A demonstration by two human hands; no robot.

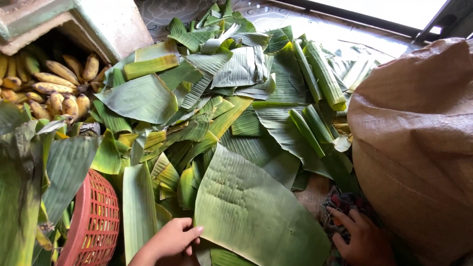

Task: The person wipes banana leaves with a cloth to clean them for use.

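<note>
Near the bottom edge of the leaf pile, the left hand (172, 240) lies with fingers loosely curled and partly spread, its fingertips (194, 231) touching the near edge of a large banana leaf (256, 212); it grips nothing that I can see. Its wrist comes in from the bottom edge, angled up and to the right. That big leaf lies flat, pale underside up, on top of the heap. The right hand (362, 239) sits at the bottom right, fingers bent and pressed down onto a dark patterned cloth (340, 204); whether it pinches the cloth I cannot tell. Just right of it stands a bulging brown woven sack (419, 143). Left of the left hand, a red plastic basket (96, 221) leans among leaves. Beyond, the pile of cut banana leaves (221, 93) spreads across the floor. At the far left corner, a heap of yellow bananas (49, 86) rests under a pale block (98, 22).
</note>
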